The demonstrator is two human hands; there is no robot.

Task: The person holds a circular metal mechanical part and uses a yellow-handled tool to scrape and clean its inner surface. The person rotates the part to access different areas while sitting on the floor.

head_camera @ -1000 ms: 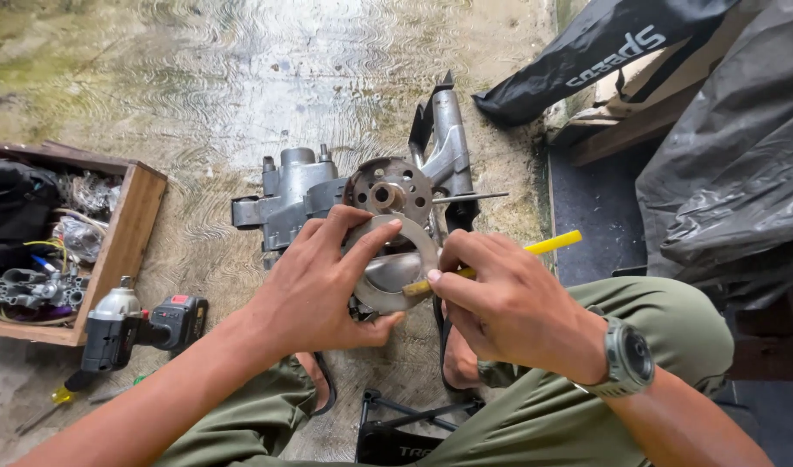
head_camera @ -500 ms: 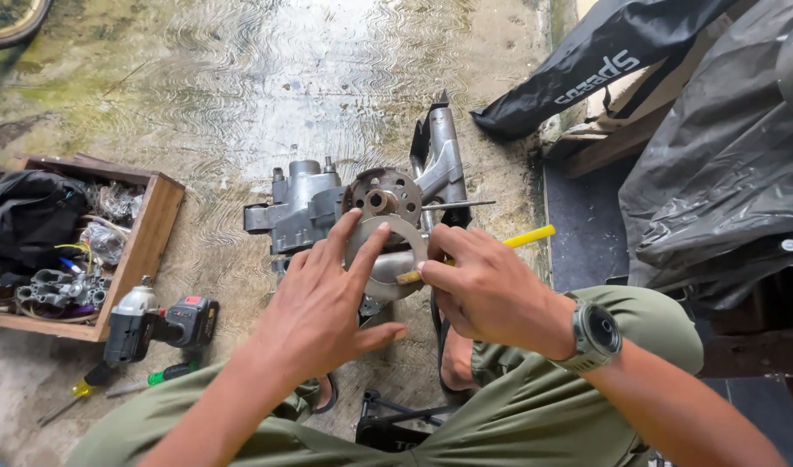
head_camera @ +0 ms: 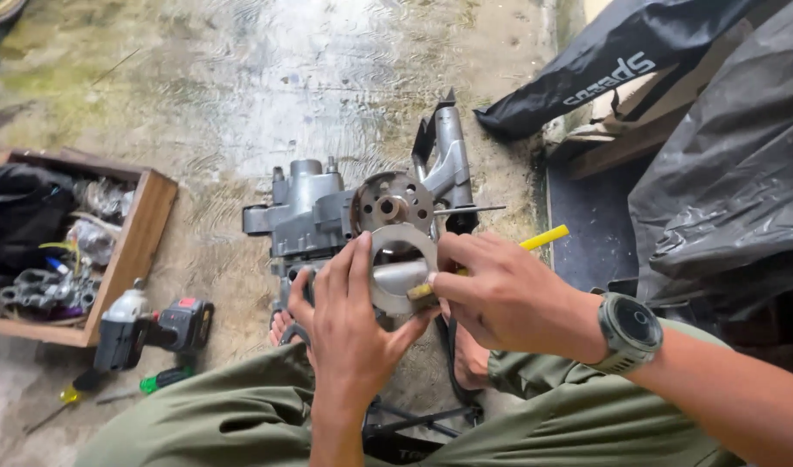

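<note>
Metal ring [head_camera: 402, 259], pinched by the left hand [head_camera: 349, 324] against the grey engine casing [head_camera: 314, 216] on the floor, could slip off its seat if the yellow-handled tool [head_camera: 535, 242] gripped in the right hand [head_camera: 500, 298] pries unevenly.

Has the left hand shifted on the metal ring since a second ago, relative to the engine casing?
Yes. The left hand has drawn back toward the person, below the engine casing; its fingers now grip the metal ring lower down.
</note>
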